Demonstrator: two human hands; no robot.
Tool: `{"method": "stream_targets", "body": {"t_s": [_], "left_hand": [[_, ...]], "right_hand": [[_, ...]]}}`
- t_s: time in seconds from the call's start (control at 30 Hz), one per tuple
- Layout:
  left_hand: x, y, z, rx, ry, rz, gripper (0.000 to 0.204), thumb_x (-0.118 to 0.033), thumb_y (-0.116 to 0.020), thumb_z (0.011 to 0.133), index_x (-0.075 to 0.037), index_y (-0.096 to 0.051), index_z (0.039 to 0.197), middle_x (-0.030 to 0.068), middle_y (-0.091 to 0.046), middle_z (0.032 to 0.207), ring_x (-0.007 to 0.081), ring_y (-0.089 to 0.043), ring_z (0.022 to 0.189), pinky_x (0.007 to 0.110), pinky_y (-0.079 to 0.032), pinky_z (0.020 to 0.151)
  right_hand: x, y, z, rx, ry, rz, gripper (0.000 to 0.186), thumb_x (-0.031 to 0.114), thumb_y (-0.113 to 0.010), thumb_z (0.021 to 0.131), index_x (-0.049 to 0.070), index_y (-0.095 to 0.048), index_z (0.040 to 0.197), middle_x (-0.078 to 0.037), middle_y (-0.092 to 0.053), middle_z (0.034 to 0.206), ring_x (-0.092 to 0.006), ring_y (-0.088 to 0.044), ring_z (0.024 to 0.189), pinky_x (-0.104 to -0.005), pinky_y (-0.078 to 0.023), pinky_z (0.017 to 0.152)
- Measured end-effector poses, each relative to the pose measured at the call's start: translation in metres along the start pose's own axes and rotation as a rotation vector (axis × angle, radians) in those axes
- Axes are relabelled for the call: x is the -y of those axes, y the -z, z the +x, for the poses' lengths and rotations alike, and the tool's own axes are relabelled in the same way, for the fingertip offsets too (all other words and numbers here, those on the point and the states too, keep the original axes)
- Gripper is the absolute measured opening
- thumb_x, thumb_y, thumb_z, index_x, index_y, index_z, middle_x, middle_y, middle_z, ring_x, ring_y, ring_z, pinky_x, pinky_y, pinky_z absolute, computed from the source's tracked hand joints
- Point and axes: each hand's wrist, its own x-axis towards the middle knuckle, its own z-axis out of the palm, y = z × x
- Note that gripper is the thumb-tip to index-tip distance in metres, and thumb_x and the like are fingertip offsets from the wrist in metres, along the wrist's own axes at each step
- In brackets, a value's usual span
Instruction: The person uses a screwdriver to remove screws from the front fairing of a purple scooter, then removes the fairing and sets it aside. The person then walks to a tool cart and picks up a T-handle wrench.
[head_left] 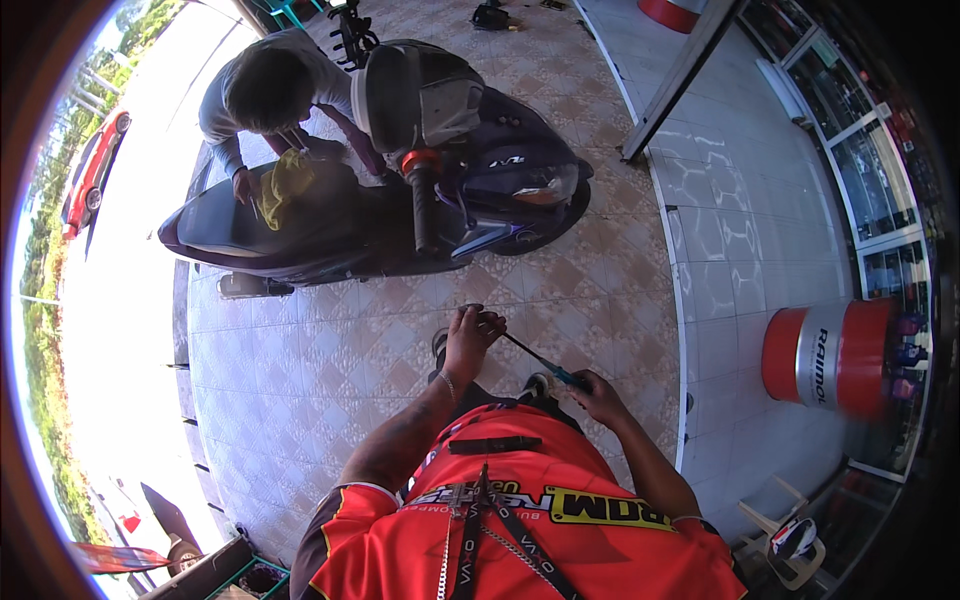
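My right hand grips the teal handle of a long screwdriver-like tool, its thin dark shaft angled up and left toward my left hand. That hand's fingers curl at the shaft's far end; whatever they hold there is too small to make out. Both hands are above the tiled floor, short of a dark purple scooter standing side-on ahead of me. Across it a person in a grey long-sleeved top bends over the seat, a hand near a yellow cloth lying there.
A metal post stands at the upper right. On the right are a red-and-silver drum, glass cabinets and a plastic chair. A red car is outside on the left. A green crate sits at the lower left.
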Motion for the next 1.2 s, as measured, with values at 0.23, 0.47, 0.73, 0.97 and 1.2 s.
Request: {"method": "stream_targets", "body": {"t_s": [0.23,0.47,0.73,0.97,1.2], "left_hand": [[0.048,-0.079,-0.026,0.069,0.05,0.07,0.018,-0.021,-0.046,0.105,-0.006,-0.049,0.115,0.016,-0.067,0.097,0.0344,-0.069,0.093,0.047,-0.057,0.086],[0.045,-0.136,-0.021,0.188,0.001,0.129,0.016,-0.02,-0.045,0.106,-0.007,-0.053,0.112,0.0132,-0.066,0.097,0.0308,-0.068,0.094,0.046,-0.055,0.088],[0.024,-0.193,0.013,0.366,-0.07,0.208,0.017,-0.019,-0.046,0.106,-0.008,-0.054,0.117,0.0103,-0.065,0.1,0.028,-0.067,0.099,0.047,-0.054,0.091],[-0.006,-0.229,0.064,0.445,-0.074,0.219,0.019,-0.017,-0.046,0.106,-0.009,-0.051,0.122,0.011,-0.065,0.107,0.0286,-0.066,0.103,0.046,-0.054,0.094],[-0.036,-0.236,0.107,0.36,-0.141,0.269,0.022,-0.013,-0.042,0.106,-0.011,-0.047,0.128,0.0126,-0.063,0.118,0.0279,-0.065,0.108,0.043,-0.053,0.093]], "right_hand": [[-0.012,0.047,-0.079,-0.147,-0.069,0.249,0.03,0.028,-0.066,0.094,0.002,-0.062,0.108,-0.001,-0.061,0.076,-0.0096,-0.056,0.066,-0.0271,-0.046,0.061],[-0.017,0.06,-0.069,-0.25,0.037,0.443,0.021,0.022,-0.064,0.094,0.003,-0.062,0.103,0.0,-0.058,0.074,-0.0076,-0.052,0.063,-0.0247,-0.042,0.058],[0.0,0.097,-0.018,-0.263,0.056,0.567,0.027,0.023,-0.062,0.096,-0.002,-0.063,0.106,-0.003,-0.057,0.074,-0.0112,-0.051,0.063,-0.0276,-0.042,0.058],[0.031,0.138,0.034,-0.202,0.022,0.536,0.034,0.029,-0.06,0.097,-0.003,-0.064,0.105,-0.003,-0.058,0.073,-0.0115,-0.053,0.063,-0.0284,-0.043,0.06],[0.069,0.184,0.101,-0.138,0.047,0.44,0.034,0.032,-0.06,0.097,-0.001,-0.066,0.098,-0.002,-0.058,0.071,-0.011,-0.054,0.064,-0.0273,-0.042,0.061]]}}
